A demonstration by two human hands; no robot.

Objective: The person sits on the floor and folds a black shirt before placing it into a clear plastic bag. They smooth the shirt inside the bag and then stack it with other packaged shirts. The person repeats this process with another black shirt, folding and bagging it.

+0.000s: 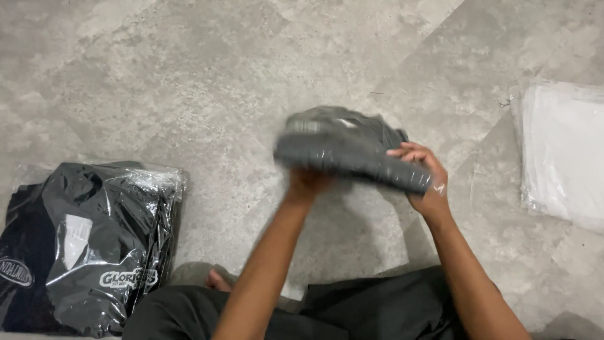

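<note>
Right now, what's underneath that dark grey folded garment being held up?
Under the dark grey folded garment lies grey stone-patterned floor. The left hand props it from below, mostly hidden; the right hand grips its end. The floor directly beneath is covered.

You are holding a folded garment [352, 154] that is showing dark grey, with a glossy clear wrap catching white glints along its lower edge. The floor [189, 82] is showing mottled pale grey, crossed by slanting lighter and darker bands. The stack of bagged shirts [88, 239] is showing black under shiny clear plastic, with white lettering and a white card. The pile of plastic bags [563, 151] is looking milky white. Your trousers [377, 308] are showing black.
</note>
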